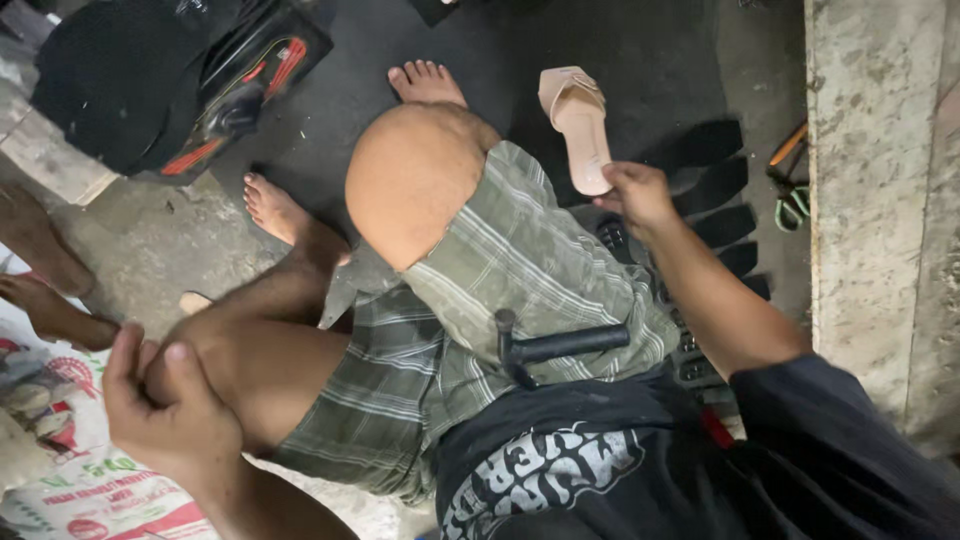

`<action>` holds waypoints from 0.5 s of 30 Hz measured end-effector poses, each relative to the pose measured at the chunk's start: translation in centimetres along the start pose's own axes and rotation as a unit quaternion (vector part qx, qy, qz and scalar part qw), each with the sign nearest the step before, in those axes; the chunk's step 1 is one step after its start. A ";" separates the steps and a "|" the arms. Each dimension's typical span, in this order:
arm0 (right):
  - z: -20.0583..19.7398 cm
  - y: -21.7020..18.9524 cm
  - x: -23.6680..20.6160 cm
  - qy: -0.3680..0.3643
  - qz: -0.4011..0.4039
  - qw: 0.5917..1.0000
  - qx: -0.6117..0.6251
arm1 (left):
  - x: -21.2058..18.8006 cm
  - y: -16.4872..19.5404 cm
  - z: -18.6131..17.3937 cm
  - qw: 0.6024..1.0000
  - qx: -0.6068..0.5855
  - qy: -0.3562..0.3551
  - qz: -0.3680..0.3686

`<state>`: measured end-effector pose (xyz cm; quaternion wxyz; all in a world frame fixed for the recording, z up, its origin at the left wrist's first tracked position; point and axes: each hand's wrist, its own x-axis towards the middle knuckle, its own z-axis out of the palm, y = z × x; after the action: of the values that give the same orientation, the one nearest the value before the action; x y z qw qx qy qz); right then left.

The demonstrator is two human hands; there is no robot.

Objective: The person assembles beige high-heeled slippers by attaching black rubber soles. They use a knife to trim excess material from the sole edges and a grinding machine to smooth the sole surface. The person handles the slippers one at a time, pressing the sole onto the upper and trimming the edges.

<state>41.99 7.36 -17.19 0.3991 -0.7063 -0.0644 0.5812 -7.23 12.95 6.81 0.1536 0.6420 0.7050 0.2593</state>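
Black hammer [548,347] lies across lap on plaid shorts [520,270], head toward left knee, handle pointing right; no hand on it. Right hand [636,196] reaches fwd past right knee, fingers closed on heel end of pink sandal [578,125], toe pointing away, sandal held just above dark mat [640,70]. Row of black soles [715,190] lies on floor beside & under that hand. Left hand [165,405] rests on left knee, fingers curled loosely on it, holding nothing. Printed sack [70,470] sits below-left of that hand. Black bag w/ red trim [175,75] well apart, top left. Concrete ledge [865,200] runs along right.
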 end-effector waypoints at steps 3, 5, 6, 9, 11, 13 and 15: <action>1.5 -0.2 1.7 0.001 0.004 1.000 0.010 | -0.4 -0.6 -0.2 0.998 -0.036 0.029 -0.036; 2.8 -0.8 2.9 0.010 0.015 1.000 0.003 | -0.2 -1.1 -0.5 0.997 -0.034 0.030 -0.060; 3.3 -0.9 3.4 0.024 0.031 0.999 -0.009 | -0.1 -1.4 -0.6 0.998 -0.025 0.028 -0.056; 3.8 -0.1 4.0 0.050 0.016 0.991 -0.126 | -0.6 -1.9 -0.9 0.999 0.004 0.009 -0.042; 3.5 1.1 4.1 0.047 -0.029 0.978 -0.202 | -0.8 -2.4 -0.8 0.999 0.013 0.002 -0.031; 3.2 2.3 4.1 0.028 -0.056 0.967 -0.247 | -1.2 -2.8 -1.1 0.998 0.007 0.002 -0.065; 3.2 2.8 4.5 0.041 -0.100 0.949 -0.295 | -1.4 -3.3 -1.1 0.996 0.019 0.005 -0.081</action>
<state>39.61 9.54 -22.43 0.2311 -0.8054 -0.2871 0.4642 -10.41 11.26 5.73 0.1580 0.5839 0.7606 0.2357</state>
